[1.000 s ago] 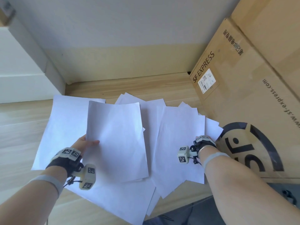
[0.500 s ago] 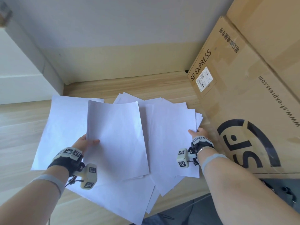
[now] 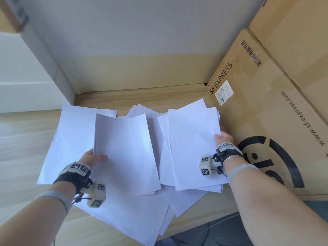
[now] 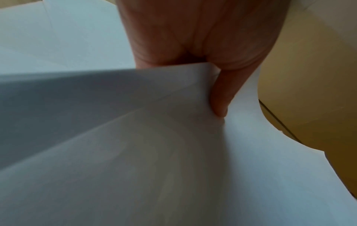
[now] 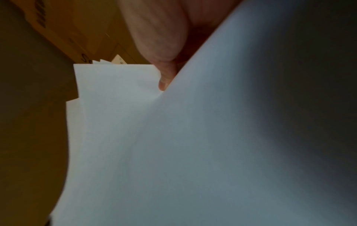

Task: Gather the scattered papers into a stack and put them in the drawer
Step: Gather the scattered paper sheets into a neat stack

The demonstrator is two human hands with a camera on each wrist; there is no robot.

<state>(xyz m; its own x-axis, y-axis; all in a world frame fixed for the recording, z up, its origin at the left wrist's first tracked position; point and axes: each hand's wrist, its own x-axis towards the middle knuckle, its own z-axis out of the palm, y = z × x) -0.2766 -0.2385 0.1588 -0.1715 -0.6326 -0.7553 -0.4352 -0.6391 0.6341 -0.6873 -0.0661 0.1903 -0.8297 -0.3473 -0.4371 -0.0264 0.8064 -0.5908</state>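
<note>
White sheets of paper lie fanned over the wooden floor. My left hand pinches the left edge of a small bundle of sheets, thumb on top, lifted off the floor; the left wrist view shows the thumb pressed on that paper. My right hand grips the right edge of another bundle of sheets, raised beside the cardboard box. In the right wrist view a thumb tip lies on its paper. More loose sheets stay flat underneath. No drawer is in view.
A large SF Express cardboard box stands close on the right, almost touching my right hand. A white cabinet stands at the left, and a wall with a beige baseboard runs behind. A dark mat with cables lies near my feet.
My right hand slid forward along the right-hand sheets, took their edge and lifted them into a bundle tilted toward the box. The left hand kept its hold, barely moving.
</note>
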